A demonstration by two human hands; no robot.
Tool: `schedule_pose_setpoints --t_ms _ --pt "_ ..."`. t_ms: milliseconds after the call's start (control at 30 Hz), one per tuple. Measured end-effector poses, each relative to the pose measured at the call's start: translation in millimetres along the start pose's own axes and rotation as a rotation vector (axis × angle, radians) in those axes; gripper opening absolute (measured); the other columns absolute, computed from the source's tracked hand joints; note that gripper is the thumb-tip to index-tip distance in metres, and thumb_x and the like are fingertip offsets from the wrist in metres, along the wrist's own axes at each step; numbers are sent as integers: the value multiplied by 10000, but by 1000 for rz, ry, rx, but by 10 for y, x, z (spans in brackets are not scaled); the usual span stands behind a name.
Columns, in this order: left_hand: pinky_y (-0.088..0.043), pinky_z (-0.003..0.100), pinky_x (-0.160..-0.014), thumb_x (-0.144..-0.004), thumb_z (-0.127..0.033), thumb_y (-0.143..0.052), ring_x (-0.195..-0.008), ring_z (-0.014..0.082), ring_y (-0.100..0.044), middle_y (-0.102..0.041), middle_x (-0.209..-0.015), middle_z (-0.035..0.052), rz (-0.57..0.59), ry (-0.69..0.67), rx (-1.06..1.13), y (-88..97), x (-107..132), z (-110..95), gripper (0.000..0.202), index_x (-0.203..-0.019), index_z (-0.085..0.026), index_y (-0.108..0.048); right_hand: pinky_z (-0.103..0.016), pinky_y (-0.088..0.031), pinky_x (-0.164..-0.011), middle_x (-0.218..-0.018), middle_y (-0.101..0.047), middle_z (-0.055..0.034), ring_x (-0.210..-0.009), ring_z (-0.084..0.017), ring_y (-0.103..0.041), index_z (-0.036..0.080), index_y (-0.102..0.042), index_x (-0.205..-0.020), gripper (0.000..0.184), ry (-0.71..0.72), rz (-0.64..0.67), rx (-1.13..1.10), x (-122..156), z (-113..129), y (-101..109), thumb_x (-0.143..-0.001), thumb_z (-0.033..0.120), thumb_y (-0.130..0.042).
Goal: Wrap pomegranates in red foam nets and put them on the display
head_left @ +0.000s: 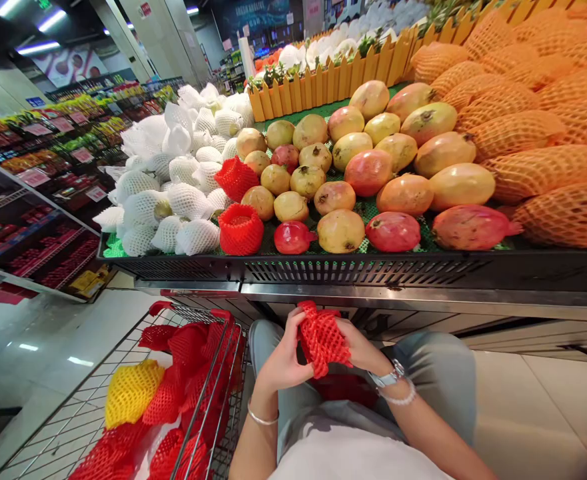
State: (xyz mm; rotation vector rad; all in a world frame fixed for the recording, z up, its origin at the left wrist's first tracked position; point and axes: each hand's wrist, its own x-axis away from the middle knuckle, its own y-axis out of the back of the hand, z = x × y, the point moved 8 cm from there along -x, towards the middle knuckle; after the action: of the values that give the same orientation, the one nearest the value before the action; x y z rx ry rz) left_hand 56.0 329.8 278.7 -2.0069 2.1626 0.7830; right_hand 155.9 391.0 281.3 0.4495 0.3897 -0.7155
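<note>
Between both hands, above my lap, is a red foam net sleeve (pixel 324 339); whether a fruit is inside cannot be seen. My left hand (pixel 289 350) grips its left side, thumb near the lower edge and fingers at the upper edge. On the other side my right hand (pixel 362 343) is closed on the sleeve, its fingertips partly hidden by the net. Rows of bare yellow and red pomegranates (pixel 342 231) lie on the display in front of me. Two red-netted fruits (pixel 241 230) sit at the left end of those rows.
A wire shopping cart (pixel 226 317) at my left holds several red foam nets (pixel 190 350) and a yellow one (pixel 134 392). White-netted fruits (pixel 143 200) fill the display's left, orange-netted fruits (pixel 548 160) its right. A black tray edge (pixel 353 270) and metal ledge (pixel 423 300) run along the front.
</note>
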Motion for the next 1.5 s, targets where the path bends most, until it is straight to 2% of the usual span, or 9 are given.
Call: schedule_pose_setpoints --t_ms 267,433,567,667,833,1033,1200,1400,1500 --pt "-353 397 -1087 -719 -116 -649 -1234 216 -425 -399 -1301 83 -277 14 -198 -82 -80 -139 712 -1334 -270 -324 -316 -556 -757 -836 -703 -72 -791 -202 -664 164 -717 -882 300 -177 -151 -250 109 -436 -87 -795 450 -697" --pt "-331 391 -1107 -698 -105 -673 -1281 225 -399 -382 -1328 86 -307 62 -235 -141 -129 -168 708 -1312 -255 -354 -341 -568 -659 -771 -713 -78 -675 -214 -659 194 -718 -755 323 -285 -341 -348 191 -692 -67 -717 513 -740" --pt "-354 428 -1087 -769 -155 -642 -1289 253 -396 -365 -1385 109 -343 26 -110 -163 -62 -111 736 -1412 -264 -301 -421 -551 -913 -1102 -698 -107 -978 -254 -689 229 -726 -1005 441 -299 -379 -483 126 -598 -89 -785 600 -631" --pt "-364 443 -1067 -872 -285 -599 -1271 260 -395 -379 -1348 119 -463 -175 -141 -138 68 -168 534 -1364 -249 -397 -439 -453 -1063 -1318 -590 -99 -1193 -235 -598 246 -637 -1216 553 -280 -382 -649 37 -482 -68 -831 632 -547" --pt "-465 340 -891 -846 -140 -628 -1005 180 -502 -506 -1046 76 -517 -343 -298 -97 138 -304 402 -1210 -213 -472 -478 -392 -1104 -1372 -554 -66 -1249 -238 -555 326 -585 -1274 632 -181 -335 -764 -20 -374 -33 -726 622 -696" --pt "-491 364 -869 -817 -93 -637 -934 177 -503 -532 -886 41 -347 -488 -463 -150 52 -507 227 -987 -195 -527 -505 -344 -1132 -1478 -440 -11 -1300 -232 -506 409 -525 -1332 539 -115 -464 -707 34 -290 26 -823 545 -639" --pt "-503 328 -717 -792 19 -531 -793 146 -468 -481 -818 25 -559 -677 -590 -97 221 -492 251 -909 -201 -499 -472 -333 -1150 -1537 -347 -24 -1330 -218 -474 372 -417 -1443 528 -155 -505 -751 53 -191 -148 -939 528 -422" --pt "-511 340 -736 -793 0 -528 -811 150 -450 -430 -838 24 -616 -652 -511 -96 212 -319 236 -880 -201 -439 -463 -337 -1154 -1554 -301 64 -1337 -193 -466 476 -381 -1439 497 -58 -521 -747 80 5 -122 -947 421 -417" --pt "-488 357 -762 -900 -211 -523 -819 168 -471 -453 -836 35 -589 -585 -403 -193 189 -220 76 -919 -206 -450 -453 -388 -1115 -1519 -372 55 -1274 -202 -528 495 -430 -1401 462 -62 -502 -703 121 9 -26 -940 489 -460"
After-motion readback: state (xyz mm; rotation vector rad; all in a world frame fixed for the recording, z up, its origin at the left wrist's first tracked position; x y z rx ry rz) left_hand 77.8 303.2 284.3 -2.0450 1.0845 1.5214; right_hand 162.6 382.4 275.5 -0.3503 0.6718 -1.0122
